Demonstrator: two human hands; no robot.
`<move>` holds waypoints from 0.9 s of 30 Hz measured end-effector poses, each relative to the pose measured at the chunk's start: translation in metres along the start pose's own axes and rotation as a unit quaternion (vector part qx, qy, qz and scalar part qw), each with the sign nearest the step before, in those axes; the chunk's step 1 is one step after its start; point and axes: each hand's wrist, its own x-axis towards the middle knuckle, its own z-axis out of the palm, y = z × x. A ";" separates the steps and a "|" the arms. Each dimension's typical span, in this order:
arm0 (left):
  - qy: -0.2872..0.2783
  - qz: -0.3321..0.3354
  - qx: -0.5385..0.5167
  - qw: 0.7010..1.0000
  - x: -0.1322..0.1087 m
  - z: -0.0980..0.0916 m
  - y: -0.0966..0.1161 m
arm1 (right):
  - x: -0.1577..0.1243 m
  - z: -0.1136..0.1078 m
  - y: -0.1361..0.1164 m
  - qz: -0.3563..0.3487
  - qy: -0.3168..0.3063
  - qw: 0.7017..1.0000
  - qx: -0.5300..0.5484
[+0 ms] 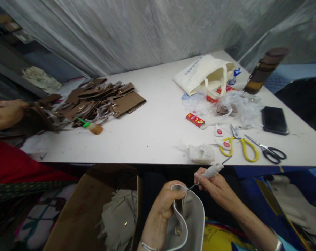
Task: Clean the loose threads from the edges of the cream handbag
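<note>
My left hand (163,204) is closed on the upper edge of a pale grey leather bag piece (195,216), which bends in a curve below the thumb. A small gold-coloured metal fitting shows inside its fold. My right hand (217,190) grips a thin metal-tipped tool with a grey wrapped handle (213,170). One end of the tool meets the edge of the leather beside my left thumb. Its other end, a dark thin rod, points up and right toward the table's front edge. Just beyond my right hand lies a white block in plastic wrap (201,154).
Yellow-handled scissors (245,150), black scissors (274,154), a phone (275,120), a bottle (264,71) and a cloth bag (197,73) lie or stand at right. Brown leather pieces (129,104) and a glue bottle (95,129) are left, near another person's hand (8,113). A carton (76,209) holds grey pieces.
</note>
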 end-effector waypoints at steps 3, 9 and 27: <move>0.003 -0.003 -0.001 1.000 0.000 0.001 0.000 | 0.000 0.001 0.000 -0.002 -0.006 1.000 -0.007; 0.007 0.005 -0.010 1.000 0.001 0.003 -0.002 | 0.001 0.003 0.004 -0.005 -0.008 0.999 -0.033; 0.025 0.025 -0.030 0.999 0.000 0.006 -0.004 | -0.015 -0.017 -0.008 -0.267 -0.156 0.915 -0.258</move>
